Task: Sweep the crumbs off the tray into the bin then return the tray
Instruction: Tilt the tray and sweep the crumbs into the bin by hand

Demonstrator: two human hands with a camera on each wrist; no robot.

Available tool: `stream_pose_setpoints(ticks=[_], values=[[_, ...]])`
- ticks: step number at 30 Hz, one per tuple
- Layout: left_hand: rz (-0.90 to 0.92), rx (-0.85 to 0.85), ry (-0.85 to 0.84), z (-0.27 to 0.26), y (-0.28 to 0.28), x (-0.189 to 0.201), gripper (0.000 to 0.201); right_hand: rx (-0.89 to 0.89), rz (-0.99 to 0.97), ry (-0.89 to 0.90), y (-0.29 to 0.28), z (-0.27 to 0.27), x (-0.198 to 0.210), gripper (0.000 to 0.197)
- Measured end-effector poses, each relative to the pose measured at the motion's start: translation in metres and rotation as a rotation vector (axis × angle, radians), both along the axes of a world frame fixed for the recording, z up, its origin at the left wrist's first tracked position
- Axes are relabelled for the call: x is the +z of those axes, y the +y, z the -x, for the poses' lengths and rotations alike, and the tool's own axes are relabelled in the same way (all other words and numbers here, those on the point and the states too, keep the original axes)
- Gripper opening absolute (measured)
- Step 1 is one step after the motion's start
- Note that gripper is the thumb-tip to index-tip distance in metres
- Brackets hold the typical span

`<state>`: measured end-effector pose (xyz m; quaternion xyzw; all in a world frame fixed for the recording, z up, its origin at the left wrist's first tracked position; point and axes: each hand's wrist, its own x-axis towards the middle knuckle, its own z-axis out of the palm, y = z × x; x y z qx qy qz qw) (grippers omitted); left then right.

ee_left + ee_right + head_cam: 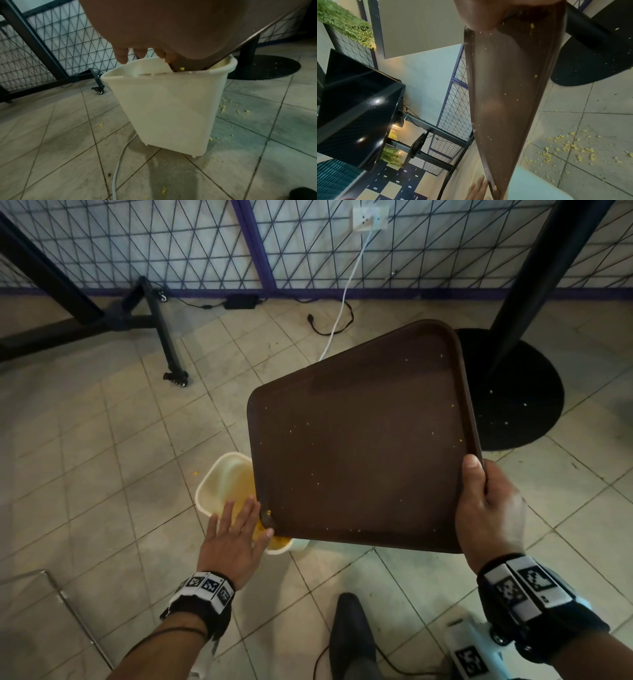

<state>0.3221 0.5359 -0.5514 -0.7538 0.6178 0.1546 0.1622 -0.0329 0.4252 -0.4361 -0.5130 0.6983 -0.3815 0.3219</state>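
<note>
- The right hand [489,515] grips the near right corner of the brown tray [359,440]; the thumb lies on the tray's upper face and the other fingers are hidden beneath it.
- The tray is tilted, its lowest corner dipping into the mouth of the cream plastic bin [164,108], just beside the left fingers.
- The left hand [236,535] is flat, its fingers [248,513] straight and slightly spread, hovering over the bin opening; the thumb tip meets the tray's low corner. It holds nothing.
- A small yellow clump of crumbs [182,68] sits in that low corner, right at the left fingertips; fine specks remain scattered across the tray's face.
- Yellow crumbs are visible inside the bin below the left fingers.
- The bin stands on the tiled floor [102,474].
- More spilled crumbs [573,147] lie on the floor beyond the bin, on the side away from the left hand.
- A black round pedestal base [520,392] with a few specks on it stands behind the tray's far edge.
- A white cable [346,292] runs from a wall socket down to the floor.
</note>
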Motion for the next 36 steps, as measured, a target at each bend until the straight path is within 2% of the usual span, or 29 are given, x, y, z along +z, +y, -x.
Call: stream_pose_setpoints(ticks=[5, 8, 11, 14, 16, 19, 22, 24, 29, 33, 36], values=[[-0.032, -0.109, 0.006, 0.018, 0.003, -0.004, 0.082, 0.007, -0.019, -0.015, 0.000, -0.003, 0.003, 0.039], [-0.072, -0.082, -0.038, 0.013, 0.004, -0.007, 0.082, 0.003, -0.007, -0.008, 0.002, -0.002, 0.002, 0.041], [-0.075, -0.067, -0.090, 0.005, -0.001, -0.004, 0.093, 0.000, -0.001, -0.006, 0.001, -0.001, 0.002, 0.041], [-0.017, 0.029, -0.075, 0.002, -0.006, 0.005, 0.092, 0.001, -0.002, -0.002, 0.000, 0.000, 0.003, 0.042], [-0.018, 0.111, -0.056, 0.002, -0.010, 0.010, 0.079, -0.012, -0.009, -0.006, 0.000, 0.003, 0.003, 0.043], [0.111, 0.290, 0.123, 0.009, -0.019, 0.021, 0.060, -0.047, -0.030, -0.018, -0.001, 0.010, 0.003, 0.045], [0.285, 0.553, 0.354, 0.018, -0.033, 0.033, 0.050, -0.077, -0.078, -0.046, -0.002, 0.019, 0.002, 0.043], [0.341, 0.655, 0.444, 0.025, -0.042, 0.042, 0.047, -0.102, -0.119, -0.058, -0.003, 0.028, -0.001, 0.043], [0.420, 0.744, 0.592, 0.043, -0.054, 0.056, 0.036, -0.146, -0.259, -0.158, -0.010, 0.043, -0.007, 0.039], [0.438, 0.785, 0.511, 0.042, -0.057, 0.046, 0.031, -0.141, -0.312, -0.151, -0.019, 0.053, -0.023, 0.031], [0.464, 0.807, 0.531, 0.050, -0.059, 0.044, 0.028, -0.125, -0.334, -0.118, -0.020, 0.060, -0.042, 0.027]])
